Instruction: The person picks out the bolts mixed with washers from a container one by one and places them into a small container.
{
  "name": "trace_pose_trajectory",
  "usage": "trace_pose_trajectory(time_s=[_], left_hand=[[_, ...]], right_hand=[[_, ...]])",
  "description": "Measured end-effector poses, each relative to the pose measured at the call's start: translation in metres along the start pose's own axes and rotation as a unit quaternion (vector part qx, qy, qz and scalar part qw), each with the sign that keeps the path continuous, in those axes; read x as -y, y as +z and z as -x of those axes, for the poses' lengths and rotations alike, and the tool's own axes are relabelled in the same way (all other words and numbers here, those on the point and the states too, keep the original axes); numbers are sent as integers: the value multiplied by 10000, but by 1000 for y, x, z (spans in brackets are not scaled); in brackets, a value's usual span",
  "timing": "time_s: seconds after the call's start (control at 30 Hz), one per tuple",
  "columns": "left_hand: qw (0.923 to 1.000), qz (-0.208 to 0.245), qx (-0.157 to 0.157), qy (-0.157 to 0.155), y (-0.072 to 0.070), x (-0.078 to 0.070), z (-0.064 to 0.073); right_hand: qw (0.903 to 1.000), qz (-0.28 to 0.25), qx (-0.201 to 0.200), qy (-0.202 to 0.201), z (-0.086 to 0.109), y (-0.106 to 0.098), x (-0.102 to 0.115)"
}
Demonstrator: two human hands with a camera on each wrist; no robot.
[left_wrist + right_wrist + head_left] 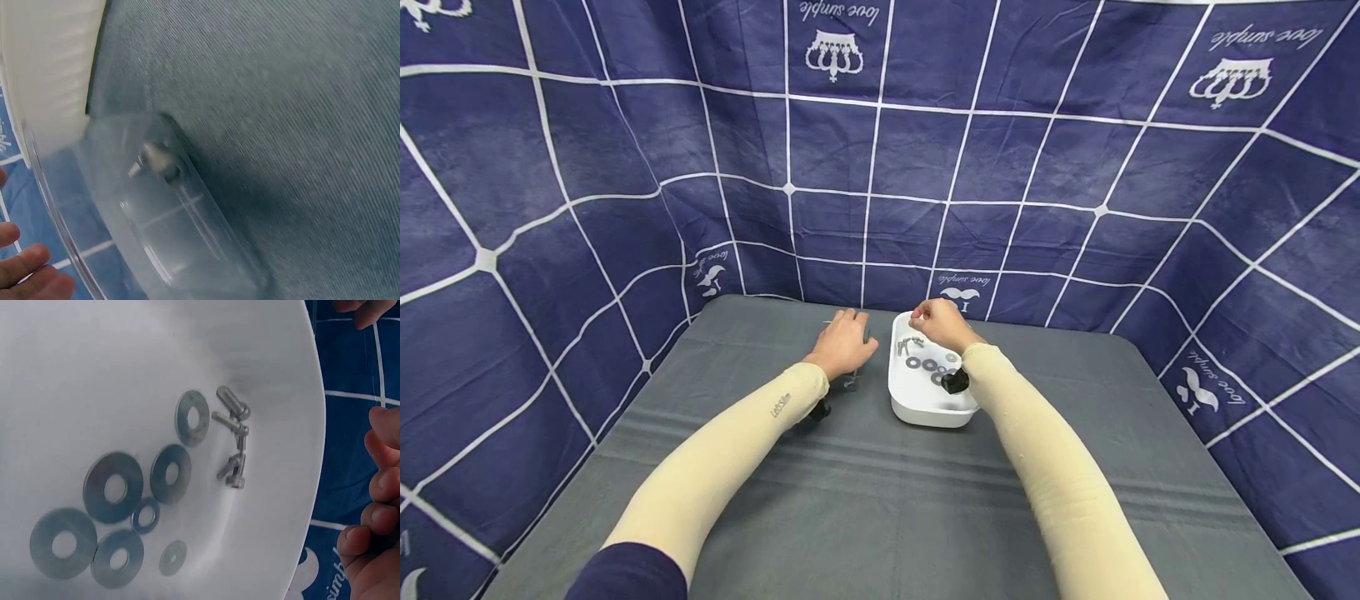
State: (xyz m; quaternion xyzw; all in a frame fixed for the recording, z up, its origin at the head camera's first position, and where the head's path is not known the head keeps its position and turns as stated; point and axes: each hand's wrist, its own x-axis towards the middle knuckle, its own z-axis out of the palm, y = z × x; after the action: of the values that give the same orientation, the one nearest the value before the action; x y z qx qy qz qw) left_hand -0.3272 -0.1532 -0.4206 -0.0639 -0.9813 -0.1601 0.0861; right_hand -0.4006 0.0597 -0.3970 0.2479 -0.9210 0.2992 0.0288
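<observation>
My left hand (842, 343) hovers over a clear plastic container (169, 250), its fingers loosely bent near the rim in the left wrist view. Small metal hardware (164, 164) lies inside that container, blurred by its wall. My right hand (943, 325) is over the far end of a white tray (928, 418), with thumb and fingertips drawn together. I cannot tell whether something small sits between them. In the tray, several flat washers (94, 494) lie scattered, and a small cluster of screws (231, 403) rests near its curved far wall.
The clear container stands just left of the white tray on a grey cloth-covered table (865, 500). A dark blue curtain (925, 158) with white grid lines hangs behind and at both sides. A black wrist camera (956, 382) overlaps the tray's right side.
</observation>
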Motion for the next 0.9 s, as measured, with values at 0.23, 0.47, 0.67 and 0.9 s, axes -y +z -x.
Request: trace_pose_trajectory(time_s=[0.23,0.47,0.67,0.9], left_hand=[[9996,-30,242,141,5,-13,-3],[9993,88,232,279,9,-24,-6],[9990,44,329,307,11,-33,-10],[9991,14,255,335,15,-39,-11]], right_hand=[[10000,-24,-24,59,4,-9,-9],[9999,21,-127,4,9,-16,-15],[9999,-46,-44,144,14,-21,-20],[9996,59,-181,212,19,-25,-28]])
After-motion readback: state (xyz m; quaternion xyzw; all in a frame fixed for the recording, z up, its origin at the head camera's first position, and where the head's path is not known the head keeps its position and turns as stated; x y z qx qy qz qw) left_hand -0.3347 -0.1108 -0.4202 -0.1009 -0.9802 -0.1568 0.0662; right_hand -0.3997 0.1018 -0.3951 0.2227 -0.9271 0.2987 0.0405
